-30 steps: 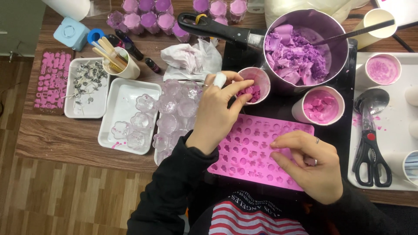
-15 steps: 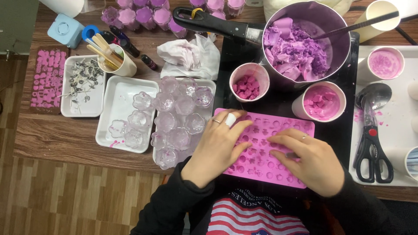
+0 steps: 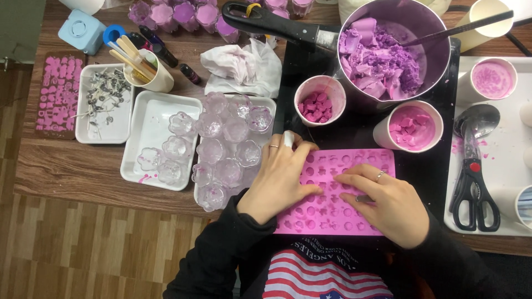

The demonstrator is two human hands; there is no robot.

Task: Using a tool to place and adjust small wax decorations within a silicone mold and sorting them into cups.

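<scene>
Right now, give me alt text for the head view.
Both hands, left and right, press flat on a pink mold lying on a black mat. Behind it stand two cups of pink pieces and a pot of purple wax; clear cups sit left.

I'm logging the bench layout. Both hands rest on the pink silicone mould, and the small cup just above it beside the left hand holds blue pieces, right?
Not quite. The left hand and right hand do rest on the pink silicone mould, but the small cup above it holds dark pink pieces, not blue ones, as the head view shows.
</scene>
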